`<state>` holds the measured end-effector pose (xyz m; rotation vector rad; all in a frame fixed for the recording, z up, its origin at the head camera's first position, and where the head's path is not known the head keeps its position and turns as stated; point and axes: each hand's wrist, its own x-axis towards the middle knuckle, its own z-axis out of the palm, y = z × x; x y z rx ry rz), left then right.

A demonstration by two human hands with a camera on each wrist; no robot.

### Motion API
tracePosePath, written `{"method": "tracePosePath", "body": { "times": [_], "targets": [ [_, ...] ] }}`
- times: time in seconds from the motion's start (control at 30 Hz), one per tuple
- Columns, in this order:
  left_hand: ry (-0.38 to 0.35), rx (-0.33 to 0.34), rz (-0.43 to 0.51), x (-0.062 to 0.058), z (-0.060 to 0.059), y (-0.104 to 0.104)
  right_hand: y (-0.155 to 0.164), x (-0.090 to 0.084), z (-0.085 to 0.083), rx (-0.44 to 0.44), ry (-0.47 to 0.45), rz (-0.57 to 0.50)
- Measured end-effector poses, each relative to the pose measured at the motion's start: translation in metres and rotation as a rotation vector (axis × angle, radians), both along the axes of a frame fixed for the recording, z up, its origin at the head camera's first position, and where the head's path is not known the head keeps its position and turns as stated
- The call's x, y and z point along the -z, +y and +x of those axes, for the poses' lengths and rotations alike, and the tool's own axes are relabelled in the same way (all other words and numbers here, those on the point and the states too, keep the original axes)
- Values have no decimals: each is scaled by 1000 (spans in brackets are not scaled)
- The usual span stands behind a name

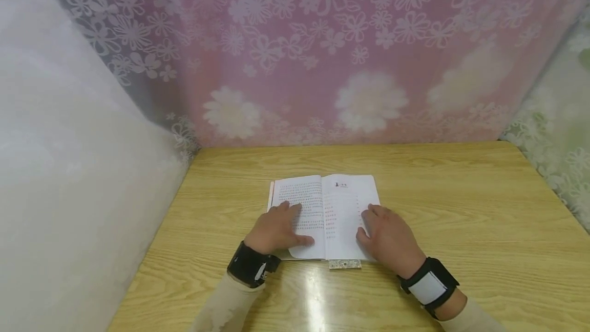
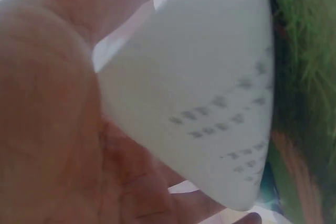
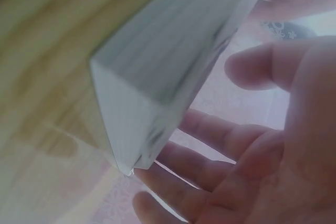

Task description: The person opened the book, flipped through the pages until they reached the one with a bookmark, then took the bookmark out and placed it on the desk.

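An open book (image 1: 341, 219) lies on the table, with dense lines of print on its left page and a small heading with a short reddish list on its right page. My left hand (image 1: 276, 229) rests on the left page, its thumb spread away from the fingers. In the left wrist view, a printed page corner (image 2: 210, 77) stands between thumb and fingers. My right hand (image 1: 392, 237) touches the book's right edge. The right wrist view shows the thick page block (image 3: 142, 61), with fingers against its side and the thumb apart from it.
Below the book's lower edge pokes a speckled strip (image 1: 345, 264). The wood-grain table (image 1: 461, 193) stretches to both sides. A pink floral cloth (image 1: 299, 65) hangs behind it, and a white sheet (image 1: 83, 142) stands at the left.
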<state>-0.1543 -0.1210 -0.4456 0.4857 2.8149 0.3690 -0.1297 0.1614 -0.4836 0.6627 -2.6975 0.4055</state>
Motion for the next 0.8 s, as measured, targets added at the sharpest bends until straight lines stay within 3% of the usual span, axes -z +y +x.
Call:
{"method": "tracePosePath", "body": {
  "times": [0.13, 0.33, 0.5, 0.67, 0.8],
  "targets": [
    [-72, -38, 6, 1, 1, 1, 0, -2, -1, 11, -8, 23],
    [-1, -53, -21, 10, -2, 8, 4, -4, 0, 53, -104, 50],
    [20, -66, -11, 16, -8, 10, 10, -5, -1, 67, -168, 11],
    [-18, -60, 31, 18, -11, 0, 11, -4, -2, 72, -211, -41],
    [-48, -9, 98, 15, -10, -21, 10, -2, -1, 59, -202, -41]
  ]
}}
